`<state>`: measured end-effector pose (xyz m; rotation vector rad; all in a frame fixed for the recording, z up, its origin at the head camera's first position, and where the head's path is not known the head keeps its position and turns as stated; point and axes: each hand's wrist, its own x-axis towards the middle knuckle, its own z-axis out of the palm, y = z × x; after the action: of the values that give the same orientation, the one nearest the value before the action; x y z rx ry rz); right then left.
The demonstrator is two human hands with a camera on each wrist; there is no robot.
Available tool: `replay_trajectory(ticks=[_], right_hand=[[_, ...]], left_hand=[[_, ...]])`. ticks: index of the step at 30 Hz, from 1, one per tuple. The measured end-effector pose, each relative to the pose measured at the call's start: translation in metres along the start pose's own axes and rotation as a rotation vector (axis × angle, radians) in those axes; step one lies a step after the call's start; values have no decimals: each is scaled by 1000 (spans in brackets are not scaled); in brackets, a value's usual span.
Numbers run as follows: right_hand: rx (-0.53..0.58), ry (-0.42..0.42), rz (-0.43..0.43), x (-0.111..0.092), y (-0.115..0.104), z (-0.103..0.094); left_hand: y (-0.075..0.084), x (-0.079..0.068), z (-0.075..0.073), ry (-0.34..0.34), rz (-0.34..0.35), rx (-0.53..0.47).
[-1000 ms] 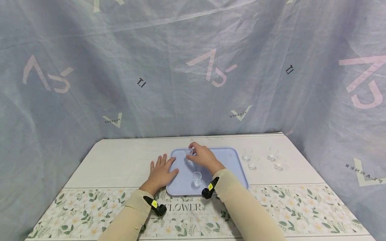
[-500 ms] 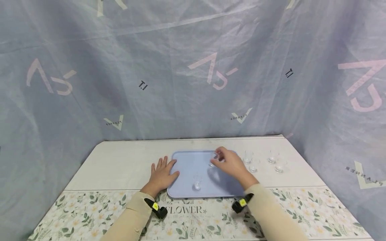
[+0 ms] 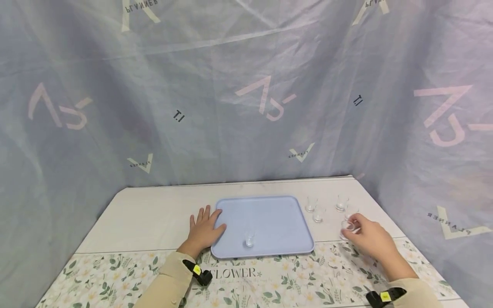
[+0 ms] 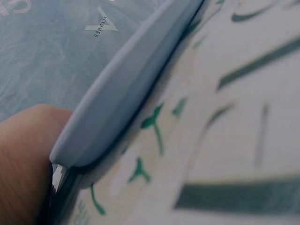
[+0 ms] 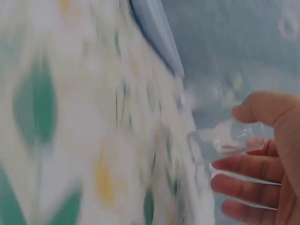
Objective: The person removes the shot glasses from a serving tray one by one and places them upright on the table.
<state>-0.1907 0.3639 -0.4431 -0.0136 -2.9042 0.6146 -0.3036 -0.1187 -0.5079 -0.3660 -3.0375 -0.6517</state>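
Observation:
My right hand (image 3: 367, 237) pinches a small clear shot glass (image 5: 234, 136) between thumb and fingers, over the right part of the table in the head view. Several more clear glasses stand just beyond it, among them one glass (image 3: 317, 215) near the tray's right side and another glass (image 3: 341, 204) farther back. My left hand (image 3: 203, 231) lies with spread fingers at the left edge of a light blue tray (image 3: 269, 222), thumb and forefinger on its rim. One shot glass (image 3: 249, 240) stands on the tray near its front edge.
A white table cover (image 3: 154, 218) with a flower-print front band (image 3: 127, 273) lies beneath everything. A grey-blue curtain (image 3: 208, 107) with printed letters hangs behind the table and along both sides.
My right hand has carried a shot glass from the tray's back left, across the tray, to the table at the right. My left hand has stayed at the tray's left edge.

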Motion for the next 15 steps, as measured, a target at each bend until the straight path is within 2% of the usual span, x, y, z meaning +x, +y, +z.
replay_trajectory(ticks=[5, 10, 12, 15], right_hand=[[-37, -11, 94, -1, 32, -3], [-52, 10, 120, -1, 43, -1], [-89, 57, 105, -1, 39, 0], [-154, 209, 47, 3, 19, -1]], left_hand=[[0, 0, 1, 1, 1, -5], [2, 0, 2, -8, -2, -2], [2, -1, 2, -4, 0, -5], [0, -1, 3, 0, 1, 4]])
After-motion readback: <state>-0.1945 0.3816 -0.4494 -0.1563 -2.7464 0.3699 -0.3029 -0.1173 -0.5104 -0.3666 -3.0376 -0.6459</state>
